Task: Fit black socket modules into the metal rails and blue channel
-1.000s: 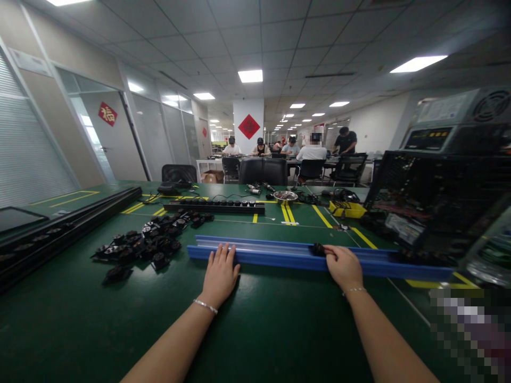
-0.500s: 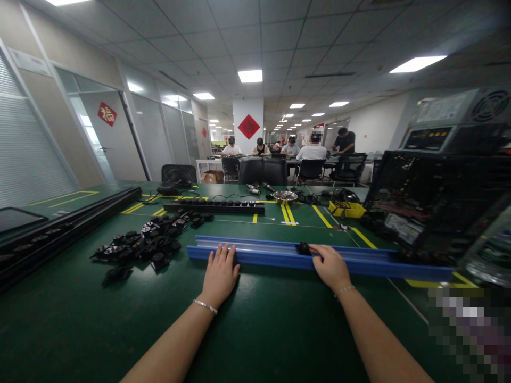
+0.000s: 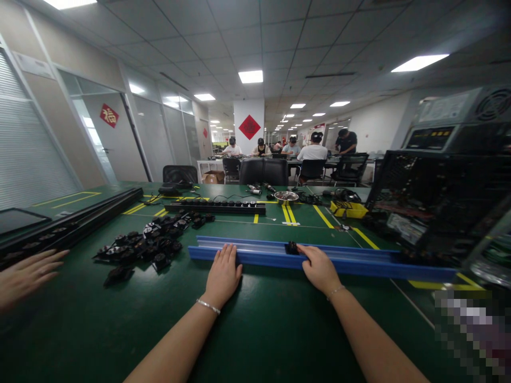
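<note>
A long blue channel rail (image 3: 359, 264) lies across the green table in front of me. My left hand (image 3: 227, 270) rests flat over its near wall close to the left end, fingers stretched out and holding nothing. Inside the channel, right of the middle, sits a small black module (image 3: 291, 248). My right hand (image 3: 320, 267) has its fingertips at the right side of this module, its thumb low by the near wall; the other fingers are curled and partly hidden. To the left, a loose pile of similar black modules (image 3: 149, 246) lies on the table.
Another person's open hand (image 3: 27, 279) reaches in from the left edge. Long black rails (image 3: 83, 221) lie beyond it. Further back are a black strip (image 3: 215, 208), a metal bowl (image 3: 286, 197) and a yellow tray (image 3: 348, 209). Dark computer equipment (image 3: 431, 197) stands at right.
My right hand and the black module have moved left along the blue channel. My left hand stays on the rail. Another person's hand has come into view at the left.
</note>
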Available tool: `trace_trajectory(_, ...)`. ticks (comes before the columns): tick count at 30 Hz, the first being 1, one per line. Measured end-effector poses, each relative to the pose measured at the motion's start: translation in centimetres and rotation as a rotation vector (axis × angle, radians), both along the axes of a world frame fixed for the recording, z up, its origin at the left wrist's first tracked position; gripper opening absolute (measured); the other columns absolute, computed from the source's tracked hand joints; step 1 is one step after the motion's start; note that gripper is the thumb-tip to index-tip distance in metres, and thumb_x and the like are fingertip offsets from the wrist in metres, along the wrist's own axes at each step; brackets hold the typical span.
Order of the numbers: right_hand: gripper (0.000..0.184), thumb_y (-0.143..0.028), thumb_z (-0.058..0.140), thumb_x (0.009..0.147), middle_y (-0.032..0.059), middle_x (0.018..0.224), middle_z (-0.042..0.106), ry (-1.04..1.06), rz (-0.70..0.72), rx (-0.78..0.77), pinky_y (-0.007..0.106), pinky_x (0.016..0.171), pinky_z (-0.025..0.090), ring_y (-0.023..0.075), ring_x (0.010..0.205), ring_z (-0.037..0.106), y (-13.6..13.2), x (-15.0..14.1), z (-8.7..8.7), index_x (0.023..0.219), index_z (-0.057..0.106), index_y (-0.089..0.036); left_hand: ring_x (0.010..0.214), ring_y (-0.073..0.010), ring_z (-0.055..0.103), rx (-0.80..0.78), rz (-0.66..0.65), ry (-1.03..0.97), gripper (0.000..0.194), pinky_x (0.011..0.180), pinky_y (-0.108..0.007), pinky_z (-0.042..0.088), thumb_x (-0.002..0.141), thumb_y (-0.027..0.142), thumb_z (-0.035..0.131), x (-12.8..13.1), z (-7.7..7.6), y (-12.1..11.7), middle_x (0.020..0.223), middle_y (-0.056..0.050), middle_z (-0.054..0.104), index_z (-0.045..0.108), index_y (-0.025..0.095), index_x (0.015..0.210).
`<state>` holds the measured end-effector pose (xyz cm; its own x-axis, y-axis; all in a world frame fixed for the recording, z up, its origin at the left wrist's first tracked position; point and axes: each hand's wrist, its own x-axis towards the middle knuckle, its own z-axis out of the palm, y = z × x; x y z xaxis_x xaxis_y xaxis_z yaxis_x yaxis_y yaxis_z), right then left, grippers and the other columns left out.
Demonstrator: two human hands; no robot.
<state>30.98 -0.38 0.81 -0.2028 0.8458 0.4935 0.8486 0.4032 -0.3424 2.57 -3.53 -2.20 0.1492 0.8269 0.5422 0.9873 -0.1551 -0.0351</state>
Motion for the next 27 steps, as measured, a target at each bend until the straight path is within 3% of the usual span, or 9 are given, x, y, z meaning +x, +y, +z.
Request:
trace_trajectory(8, 0.056, -0.008, 0.036, 0.068, 0.0107, 0.115, 0.060, -0.041, 0.062, -0.042, 0.034, 0.100, 0.037, 0.0191, 0.108, 0.051, -0.2, -1.2, -0.1, 0.121, 0.053, -0.008, 0.133, -0.0218, 0.027, 0.014, -0.146, 0.085, 0.054, 0.109, -0.043, 0.024, 0.084, 0.026, 0.041, 1.8, 0.3, -0.6, 0.142, -0.009, 0.037, 0.033, 0.019, 0.137)
trace_trajectory(18, 0.061, -0.007, 0.036, 0.067, 0.0107, 0.123, 0.056, -0.088, 0.113, -0.068, 0.039, 0.103, 0.033, 0.0203, 0.115, 0.046, -0.2, -2.2, -0.3, 0.127, 0.048, -0.010, 0.134, -0.0247, 0.025, 0.015, -0.260, 0.180, 0.059, 0.108, -0.047, 0.023, 0.085, 0.020, 0.042, 3.1, 0.7, -0.9, 0.146, -0.007, 0.030, 0.024, 0.033, 0.139)
trace_trajectory(27, 0.072, -0.006, 0.036, 0.065, 0.0097, 0.129, 0.051, -0.126, 0.146, -0.064, 0.043, 0.106, 0.027, 0.0206, 0.124, 0.037, -0.4, -3.5, -0.7, 0.137, 0.033, -0.011, 0.133, -0.0302, 0.025, 0.029, -0.247, 0.184, 0.055, 0.103, -0.052, 0.028, 0.087, 0.023, 0.041, 5.8, 0.2, 0.3, 0.146, -0.009, 0.030, 0.025, 0.038, 0.138)
